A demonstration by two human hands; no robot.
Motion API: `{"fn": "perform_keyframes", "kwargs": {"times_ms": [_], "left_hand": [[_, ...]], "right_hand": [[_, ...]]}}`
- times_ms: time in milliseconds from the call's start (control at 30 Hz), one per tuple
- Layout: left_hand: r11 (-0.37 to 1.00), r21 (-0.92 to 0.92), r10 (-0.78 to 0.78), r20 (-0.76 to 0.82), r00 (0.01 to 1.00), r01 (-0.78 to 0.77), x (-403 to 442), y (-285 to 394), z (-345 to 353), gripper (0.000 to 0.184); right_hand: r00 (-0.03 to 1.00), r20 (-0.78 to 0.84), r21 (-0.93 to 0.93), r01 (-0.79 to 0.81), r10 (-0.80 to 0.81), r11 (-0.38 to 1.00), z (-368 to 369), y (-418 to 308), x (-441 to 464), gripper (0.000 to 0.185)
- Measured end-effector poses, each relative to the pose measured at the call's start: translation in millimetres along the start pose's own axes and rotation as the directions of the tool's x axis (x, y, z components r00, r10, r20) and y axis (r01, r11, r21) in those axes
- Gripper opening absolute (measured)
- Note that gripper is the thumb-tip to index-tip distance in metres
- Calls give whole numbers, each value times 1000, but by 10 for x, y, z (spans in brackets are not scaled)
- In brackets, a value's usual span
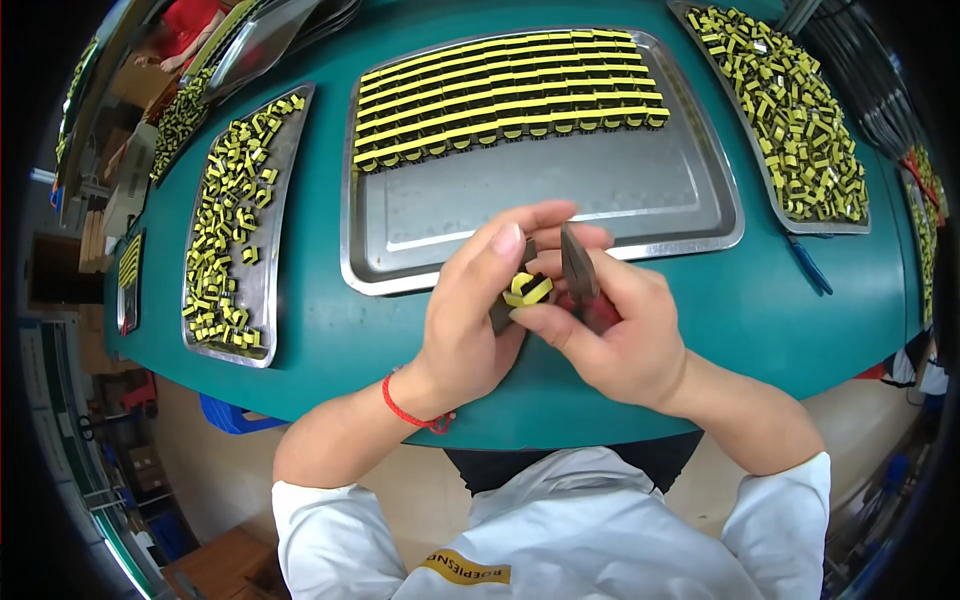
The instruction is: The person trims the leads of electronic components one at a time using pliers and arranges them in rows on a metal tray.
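Both hands meet in front of the middle tray. My left hand (470, 300) is closed round a small yellow-and-black transformer-like part (527, 290), with dark pieces partly showing between the fingers. My right hand (635, 330) is wrapped round pliers (577, 265) with red grips, their dark jaws pointing up. The right thumb tip touches the lower side of the part. Beyond the hands, the large metal tray (540, 215) carries tidy rows of the same parts (510, 90) across its far half.
A narrow tray (272, 305) of loose parts lies left, and a fuller tray (850, 225) stands at the far right. Blue-handled pliers (810, 267) rest beside it. At upper left are stacked trays (265, 50) and another person in red (190, 25). The green table's (480, 425) near edge curves before me.
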State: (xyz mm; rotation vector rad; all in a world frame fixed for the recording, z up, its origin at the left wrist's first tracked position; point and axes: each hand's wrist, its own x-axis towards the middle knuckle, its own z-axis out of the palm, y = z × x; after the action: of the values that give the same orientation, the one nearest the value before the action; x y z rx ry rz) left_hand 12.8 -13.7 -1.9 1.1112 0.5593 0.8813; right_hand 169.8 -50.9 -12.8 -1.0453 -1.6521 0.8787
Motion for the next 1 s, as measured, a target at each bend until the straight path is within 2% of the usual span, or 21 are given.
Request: {"fn": "perform_keyframes", "kwargs": {"times_ms": [67,100,167,233,300,467,567,633,667,700,733,767,800,833,867,900,967,1000], "left_hand": [[949,-269,-180,-25,983,167,8,27,-14,57],[897,-388,-213,41,976,212,2,62,-84,53],[887,-419,-226,-26,974,195,28,96,-34,53],[849,-494,-268,-101,958,186,52,116,-47,64],[863,-467,-276,-120,954,191,40,107,-85,63],[855,-483,-300,-165,940,188,31,140,-80,59],[884,-428,-278,-158,948,188,33,154,-77,53],[949,-294,-171,-175,970,114,19,172,-32,50],[949,-293,-169,-174,970,113,3,144,0,50],[995,-98,-2,-180,984,-16,-19,87,40,47],[984,99,163,-154,975,-149,-42,34,59,44],[917,316,283,-93,955,-241,-60,-11,47,40],[830,438,375,18,927,-345,-46,-32,5,38],[750,530,390,127,912,-395,-56,-10,-48,41],[657,606,388,237,891,-448,-59,32,-92,44],[658,604,388,240,890,-449,-46,80,-106,44],[486,745,293,353,888,-457,-18,157,-113,53],[487,744,293,354,888,-458,-22,150,-112,53]], "right_hand": [[1000,-7,133,-28,29,991,-46,-43,40,37],[998,8,109,-62,62,992,-78,-40,28,37],[996,-59,145,-54,64,988,-71,-25,50,31],[993,-100,198,-42,62,979,-42,-7,59,29],[990,-73,191,-104,119,976,-54,-14,59,25],[995,-55,193,-68,80,979,-23,2,63,23],[995,-32,175,-87,94,981,-37,22,37,24],[994,-16,167,-107,112,980,-53,1,17,25],[978,54,196,-210,203,958,-66,-36,12,28],[949,127,217,-311,289,925,-73,-61,2,31],[950,126,216,-309,287,926,-70,-71,-22,31],[944,162,259,-320,286,911,-64,-79,-49,34],[938,198,300,-334,284,894,-61,-82,-62,38],[972,154,233,-210,178,950,-63,-91,-43,42],[972,153,232,-210,178,950,-48,-67,-51,42],[979,124,282,-189,159,941,-22,-22,-72,43],[979,88,359,-205,186,911,14,-18,-84,39],[979,87,358,-205,187,911,20,-20,-78,39]]}}
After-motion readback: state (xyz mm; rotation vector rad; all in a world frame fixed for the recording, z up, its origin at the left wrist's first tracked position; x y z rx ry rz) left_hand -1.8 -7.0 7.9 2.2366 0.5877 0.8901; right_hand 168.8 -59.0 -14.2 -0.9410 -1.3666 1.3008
